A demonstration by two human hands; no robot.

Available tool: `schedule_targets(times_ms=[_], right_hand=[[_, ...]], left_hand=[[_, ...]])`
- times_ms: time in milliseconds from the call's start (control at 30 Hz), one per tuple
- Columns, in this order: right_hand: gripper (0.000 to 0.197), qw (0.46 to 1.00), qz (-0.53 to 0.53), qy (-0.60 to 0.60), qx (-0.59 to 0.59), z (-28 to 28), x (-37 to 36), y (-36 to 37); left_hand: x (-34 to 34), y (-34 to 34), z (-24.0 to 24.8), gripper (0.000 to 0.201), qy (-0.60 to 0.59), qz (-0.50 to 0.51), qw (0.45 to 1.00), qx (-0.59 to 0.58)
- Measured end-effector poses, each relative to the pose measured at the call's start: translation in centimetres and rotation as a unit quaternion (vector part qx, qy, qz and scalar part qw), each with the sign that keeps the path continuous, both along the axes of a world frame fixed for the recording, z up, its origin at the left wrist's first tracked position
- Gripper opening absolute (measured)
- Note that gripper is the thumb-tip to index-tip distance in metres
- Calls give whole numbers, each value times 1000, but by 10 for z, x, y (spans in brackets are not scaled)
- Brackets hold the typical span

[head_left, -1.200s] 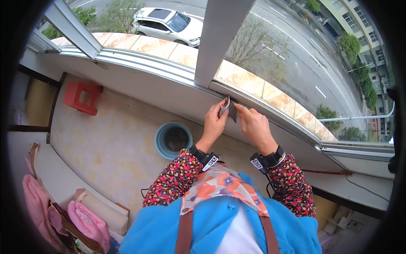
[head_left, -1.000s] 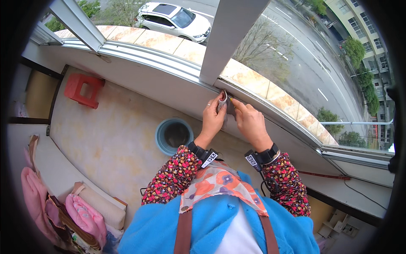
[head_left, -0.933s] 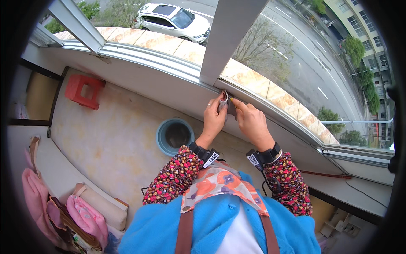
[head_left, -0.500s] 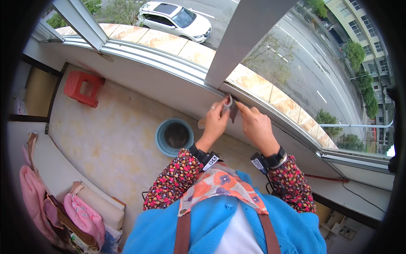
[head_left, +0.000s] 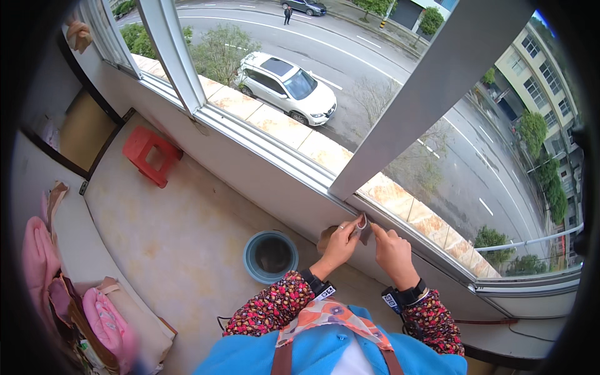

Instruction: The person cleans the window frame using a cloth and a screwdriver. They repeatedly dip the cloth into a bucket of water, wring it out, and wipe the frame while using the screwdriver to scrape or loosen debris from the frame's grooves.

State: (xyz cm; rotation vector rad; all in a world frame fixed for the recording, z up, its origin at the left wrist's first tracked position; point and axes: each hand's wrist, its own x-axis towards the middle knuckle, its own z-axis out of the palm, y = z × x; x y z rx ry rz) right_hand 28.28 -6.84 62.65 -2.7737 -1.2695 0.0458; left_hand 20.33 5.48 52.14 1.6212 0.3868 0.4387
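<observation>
My left hand is closed round a greyish-brown folded piece that looks like a cloth, its upper end curled into a loop. A brownish part shows to the left of that hand; I cannot tell whether it belongs to the same piece. My right hand has its fingers curled, with the forefinger and thumb side pinched at the right edge of the cloth. Both hands are just below the window sill track, close to the foot of a grey window frame post.
A blue bucket with dark contents stands on the floor left of my hands. Farther left is a red plastic stool. Pink bedding and bags lie at the lower left. Outside are a road and a white car. Another person's hand shows at the upper left.
My view has shifted, so the bucket, stool and hands appear lower in the picture. Both hands stay together at the cloth. A hand has come into view at the upper left.
</observation>
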Motion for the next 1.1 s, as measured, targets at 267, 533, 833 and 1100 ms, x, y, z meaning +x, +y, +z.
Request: schedule_targets(times_ms=[267,533,833,1100], right_hand=[[44,1000,14,-25,13,-12,-3,-17],[38,987,107,-25,117,-22,8,2],[47,994,81,-41,55,-26,3,16],[37,995,24,33,95,-19,5,-32]], left_hand=[[5,-9,-14,43,-59,40,997,17],[3,8,-11,45,-75,112,989,65],[-3,19,-10,45,-25,124,990,63],[-2,8,4,41,-21,35,995,90]])
